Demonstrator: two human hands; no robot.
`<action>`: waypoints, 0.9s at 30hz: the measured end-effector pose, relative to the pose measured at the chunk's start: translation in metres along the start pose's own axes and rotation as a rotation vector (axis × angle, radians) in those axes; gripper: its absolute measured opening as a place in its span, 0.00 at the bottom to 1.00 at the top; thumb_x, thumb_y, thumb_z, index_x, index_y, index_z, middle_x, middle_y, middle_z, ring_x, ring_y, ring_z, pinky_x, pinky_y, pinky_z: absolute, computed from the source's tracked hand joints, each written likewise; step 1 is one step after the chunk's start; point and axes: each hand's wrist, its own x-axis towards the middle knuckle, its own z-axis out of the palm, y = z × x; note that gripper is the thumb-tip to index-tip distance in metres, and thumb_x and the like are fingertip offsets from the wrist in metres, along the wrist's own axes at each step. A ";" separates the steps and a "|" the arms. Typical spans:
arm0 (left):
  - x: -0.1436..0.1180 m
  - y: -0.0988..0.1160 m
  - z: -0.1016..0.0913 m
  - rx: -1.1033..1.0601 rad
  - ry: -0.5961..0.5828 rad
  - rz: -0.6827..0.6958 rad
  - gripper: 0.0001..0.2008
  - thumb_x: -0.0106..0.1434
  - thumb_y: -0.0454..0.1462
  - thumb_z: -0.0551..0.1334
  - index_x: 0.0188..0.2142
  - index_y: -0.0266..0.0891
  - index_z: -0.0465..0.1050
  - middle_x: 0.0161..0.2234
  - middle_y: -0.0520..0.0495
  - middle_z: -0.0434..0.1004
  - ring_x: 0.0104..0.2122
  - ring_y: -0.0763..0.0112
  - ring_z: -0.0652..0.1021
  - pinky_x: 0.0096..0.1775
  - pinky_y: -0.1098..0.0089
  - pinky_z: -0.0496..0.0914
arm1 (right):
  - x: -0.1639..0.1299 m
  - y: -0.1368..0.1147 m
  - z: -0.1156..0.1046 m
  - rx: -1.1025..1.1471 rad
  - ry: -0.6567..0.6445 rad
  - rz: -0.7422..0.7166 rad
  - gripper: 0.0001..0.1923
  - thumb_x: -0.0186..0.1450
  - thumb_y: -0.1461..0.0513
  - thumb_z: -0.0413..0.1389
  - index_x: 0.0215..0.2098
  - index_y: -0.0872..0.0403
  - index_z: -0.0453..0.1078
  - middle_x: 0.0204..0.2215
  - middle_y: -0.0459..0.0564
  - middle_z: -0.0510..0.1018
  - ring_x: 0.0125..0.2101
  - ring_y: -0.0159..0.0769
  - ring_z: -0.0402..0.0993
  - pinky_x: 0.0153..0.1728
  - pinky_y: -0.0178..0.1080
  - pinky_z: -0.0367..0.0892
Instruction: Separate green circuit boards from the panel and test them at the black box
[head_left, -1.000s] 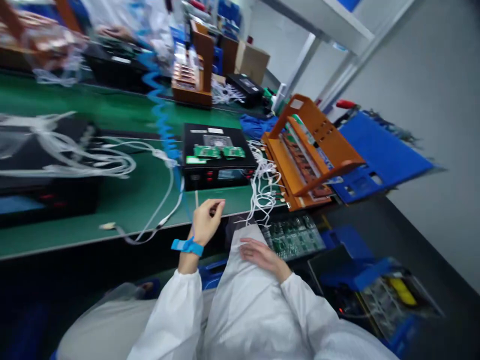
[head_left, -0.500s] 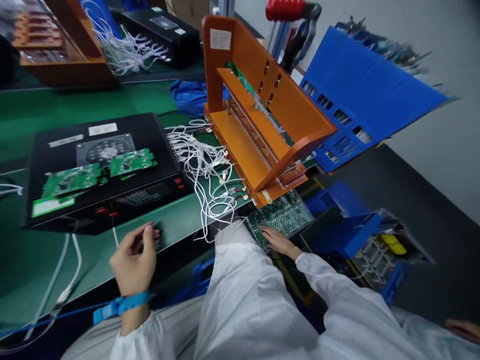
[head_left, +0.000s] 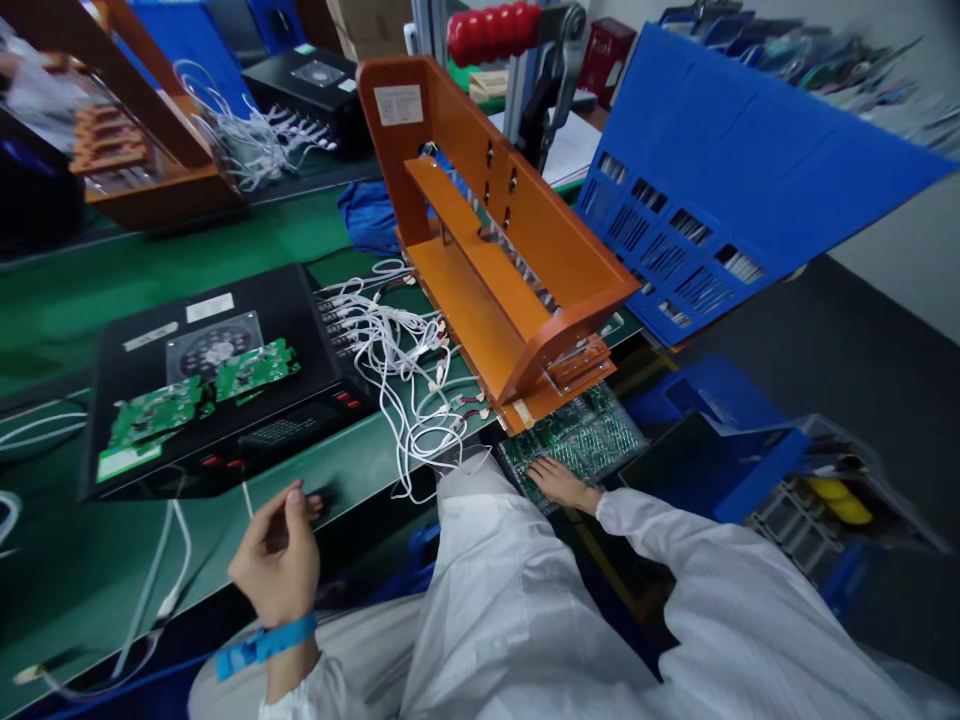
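My left hand (head_left: pixel 281 555), with a blue wrist strap (head_left: pixel 266 645), hovers at the bench's front edge, fingers curled in toward the thumb and nothing visible in them. Behind it stands a black box (head_left: pixel 225 400) with green circuit boards (head_left: pixel 255 370) lying on top. My right hand (head_left: pixel 559 483) reaches low to the right, its fingers stretched out over a stack of green circuit boards (head_left: pixel 600 440). Those boards lie beneath the near end of an orange fixture (head_left: pixel 480 320), which partly covers them. I cannot tell whether the fingers grip a board.
White cables (head_left: pixel 405 350) run in a tangle between box and fixture. A red-handled toggle clamp (head_left: pixel 495 32) rises behind the fixture. At right are a tilted blue panel (head_left: pixel 750 180) and a blue bin (head_left: pixel 712 460). Another black box (head_left: pixel 307 90) stands at the back.
The view has shifted, so the bench items sit a little differently in the frame. Both hands keep nearly the same pose, the right one still at the boards.
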 end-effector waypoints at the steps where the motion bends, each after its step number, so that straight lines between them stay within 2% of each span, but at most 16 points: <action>1: -0.007 0.007 -0.003 -0.021 0.012 -0.007 0.21 0.62 0.50 0.64 0.46 0.36 0.79 0.29 0.48 0.78 0.30 0.65 0.79 0.43 0.59 0.77 | 0.000 -0.002 -0.003 0.004 0.004 0.020 0.24 0.63 0.75 0.48 0.57 0.64 0.66 0.56 0.67 0.70 0.60 0.49 0.63 0.64 0.52 0.55; 3: -0.022 0.023 -0.008 -0.056 -0.009 -0.030 0.20 0.62 0.50 0.65 0.45 0.37 0.79 0.29 0.49 0.78 0.29 0.67 0.78 0.43 0.61 0.76 | 0.000 -0.005 -0.012 0.018 0.013 0.065 0.26 0.62 0.76 0.46 0.57 0.62 0.66 0.55 0.65 0.71 0.59 0.47 0.64 0.62 0.51 0.57; 4: -0.030 0.032 -0.009 -0.064 -0.067 -0.049 0.20 0.61 0.50 0.65 0.45 0.37 0.79 0.29 0.49 0.79 0.29 0.67 0.78 0.42 0.62 0.77 | -0.002 -0.006 -0.020 0.024 0.021 0.087 0.26 0.62 0.75 0.47 0.58 0.60 0.65 0.56 0.65 0.70 0.59 0.46 0.65 0.61 0.50 0.59; 6: -0.048 0.050 -0.005 -0.082 -0.281 -0.107 0.21 0.60 0.51 0.66 0.44 0.38 0.78 0.32 0.46 0.81 0.30 0.66 0.79 0.40 0.63 0.77 | -0.009 -0.012 -0.046 0.070 0.006 0.110 0.27 0.62 0.72 0.51 0.60 0.57 0.63 0.59 0.64 0.66 0.54 0.44 0.70 0.56 0.46 0.65; 9: -0.079 0.076 0.018 -0.194 -0.665 -0.246 0.26 0.59 0.53 0.67 0.50 0.39 0.76 0.41 0.41 0.81 0.38 0.60 0.81 0.41 0.63 0.77 | -0.027 -0.034 -0.109 0.273 -0.073 0.041 0.28 0.58 0.67 0.57 0.57 0.53 0.64 0.57 0.58 0.65 0.44 0.40 0.76 0.44 0.38 0.71; 11: -0.101 0.093 0.039 -0.297 -0.849 -0.325 0.28 0.58 0.51 0.68 0.54 0.42 0.74 0.46 0.38 0.80 0.47 0.55 0.80 0.45 0.61 0.77 | -0.042 -0.057 -0.162 0.410 -0.095 -0.108 0.27 0.57 0.64 0.60 0.55 0.51 0.65 0.47 0.52 0.72 0.42 0.40 0.75 0.39 0.36 0.70; 13: -0.123 0.107 0.058 -0.419 -1.052 -0.405 0.28 0.58 0.49 0.69 0.57 0.46 0.73 0.53 0.39 0.77 0.54 0.52 0.77 0.51 0.59 0.74 | -0.057 -0.079 -0.213 0.480 -0.130 -0.185 0.30 0.56 0.59 0.63 0.55 0.51 0.62 0.39 0.48 0.74 0.33 0.38 0.75 0.29 0.34 0.68; 14: -0.132 0.114 0.066 -0.500 -1.133 -0.469 0.27 0.59 0.49 0.69 0.57 0.48 0.74 0.56 0.40 0.75 0.57 0.52 0.74 0.54 0.59 0.73 | -0.064 -0.088 -0.234 0.510 -0.148 -0.212 0.31 0.57 0.58 0.62 0.57 0.51 0.61 0.34 0.45 0.73 0.28 0.36 0.73 0.26 0.33 0.66; 16: -0.145 0.125 0.077 -0.659 -1.217 -0.665 0.23 0.60 0.50 0.68 0.53 0.49 0.77 0.56 0.44 0.75 0.60 0.52 0.72 0.57 0.60 0.70 | -0.078 -0.098 -0.264 0.533 -0.093 -0.219 0.33 0.57 0.58 0.63 0.58 0.52 0.61 0.30 0.43 0.73 0.28 0.36 0.73 0.25 0.33 0.65; 18: -0.149 0.134 0.083 -0.779 -1.198 -0.871 0.19 0.59 0.49 0.68 0.48 0.47 0.81 0.53 0.45 0.78 0.59 0.52 0.73 0.56 0.59 0.71 | -0.089 -0.100 -0.278 0.557 0.034 -0.208 0.35 0.58 0.59 0.63 0.61 0.51 0.59 0.36 0.47 0.75 0.34 0.38 0.76 0.31 0.34 0.69; 20: -0.145 0.142 0.086 -0.846 -1.126 -1.001 0.15 0.57 0.45 0.70 0.43 0.45 0.83 0.49 0.44 0.81 0.55 0.51 0.77 0.51 0.60 0.74 | -0.097 -0.100 -0.279 0.581 0.203 -0.212 0.36 0.60 0.59 0.63 0.64 0.50 0.58 0.47 0.52 0.74 0.46 0.41 0.74 0.43 0.38 0.71; 23: -0.133 0.152 0.088 -0.917 -0.939 -1.043 0.10 0.57 0.41 0.69 0.39 0.44 0.84 0.42 0.45 0.84 0.44 0.57 0.82 0.40 0.67 0.78 | -0.097 -0.103 -0.272 0.561 0.480 -0.211 0.30 0.66 0.61 0.60 0.65 0.47 0.59 0.57 0.53 0.69 0.61 0.43 0.62 0.60 0.46 0.63; 25: -0.126 0.155 0.089 -0.942 -0.823 -1.021 0.10 0.59 0.40 0.67 0.40 0.46 0.83 0.41 0.46 0.84 0.43 0.60 0.83 0.38 0.70 0.78 | -0.092 -0.109 -0.267 0.568 0.615 -0.181 0.24 0.69 0.63 0.57 0.63 0.45 0.64 0.58 0.52 0.68 0.63 0.42 0.58 0.63 0.48 0.60; 27: -0.121 0.154 0.090 -0.943 -0.750 -0.995 0.11 0.61 0.40 0.65 0.42 0.47 0.83 0.43 0.46 0.84 0.45 0.61 0.82 0.38 0.71 0.77 | -0.085 -0.115 -0.261 0.654 0.672 -0.137 0.20 0.68 0.62 0.58 0.58 0.44 0.70 0.56 0.50 0.68 0.62 0.41 0.60 0.63 0.46 0.62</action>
